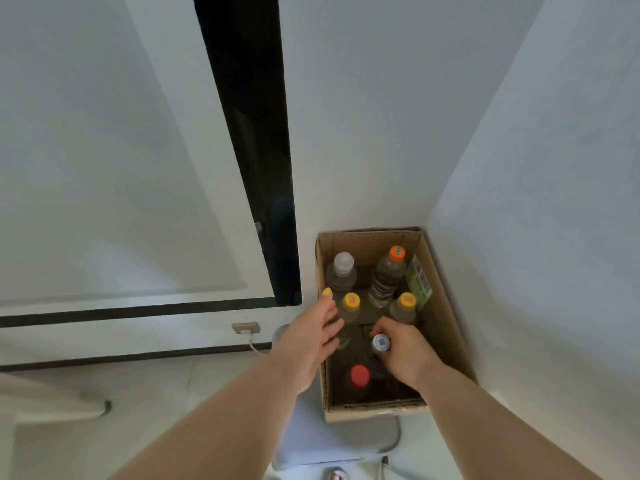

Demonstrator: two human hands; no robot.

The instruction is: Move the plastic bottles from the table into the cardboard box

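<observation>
- The right hand (403, 351) grips a clear bottle with a pale cap (381, 342) by its neck, low inside the cardboard box (446, 317), in the middle gap between the rows.
- The left hand (311, 337) is spread, palm toward the box's left wall; a yellow cap (327, 292) shows at its fingertips, but I cannot tell whether it grasps that bottle.
- To seat it well: lower straight down until the base meets the box floor, then let go; avoid nudging the yellow-capped bottle (351, 301) ahead or the red-capped bottle (359, 375) just behind.
- The held bottle stands upright, long axis vertical, cap pointing up at the camera, like its neighbours.
</observation>
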